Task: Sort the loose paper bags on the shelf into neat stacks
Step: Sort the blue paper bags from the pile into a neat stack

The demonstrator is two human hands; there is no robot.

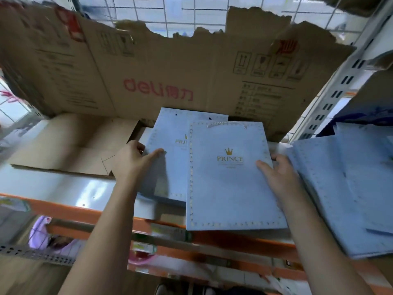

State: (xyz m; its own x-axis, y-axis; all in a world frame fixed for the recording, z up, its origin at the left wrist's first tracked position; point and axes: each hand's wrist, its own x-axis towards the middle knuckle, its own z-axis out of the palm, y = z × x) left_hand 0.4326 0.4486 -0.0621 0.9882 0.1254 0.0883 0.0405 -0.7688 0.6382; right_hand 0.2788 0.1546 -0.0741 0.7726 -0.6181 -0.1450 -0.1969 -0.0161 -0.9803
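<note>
A light blue paper bag (229, 188) with a gold crown and "PRINCE" print lies flat on the shelf, its lower edge hanging over the front. My right hand (278, 175) grips its right edge, thumb on top. Partly under it lies a second blue bag (170, 145), skewed to the left. My left hand (136, 158) holds that bag's left edge with the thumb across its face. A loose pile of more blue bags (344, 188) spreads out to the right of my right hand.
Flattened "deli" cardboard (159, 77) stands against the wire grid at the back. Another cardboard sheet (70, 145) lies on the metal shelf (59, 186) to the left. An orange beam (70, 209) runs along the front edge. A slotted white upright (331, 99) rises at right.
</note>
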